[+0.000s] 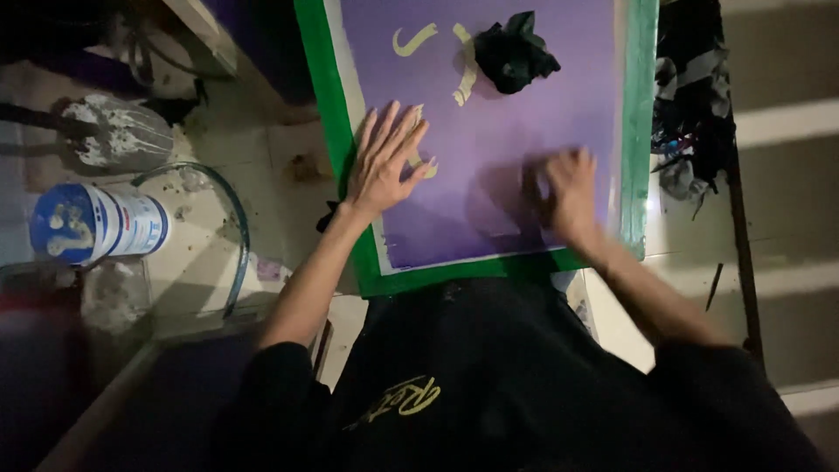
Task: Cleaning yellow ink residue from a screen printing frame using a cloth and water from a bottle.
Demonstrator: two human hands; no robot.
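Head camera looks straight down at a green-framed printing screen with purple mesh (354,166), which fills the upper middle of the view from about 11 to 1 o'clock. The left hand (384,162) lies flat on the mesh near the frame's left edge, fingers spread wide and pointing toward 12 o'clock, holding nothing. The right hand (568,197) is blurred, knuckles up and fingers curled, pressed on the mesh close to the frame's right edge; whether it clutches anything cannot be told. At 12 o'clock from the right hand, well apart, a crumpled black rag (514,52) rests on the mesh, just beside pale yellow curved stencil marks (415,39). Far out at 9 o'clock, a white and blue cylindrical can (100,225) lies on its side on the stained floor. A dark heap of cloth scraps (695,114) sits at 2 o'clock, beyond the frame.
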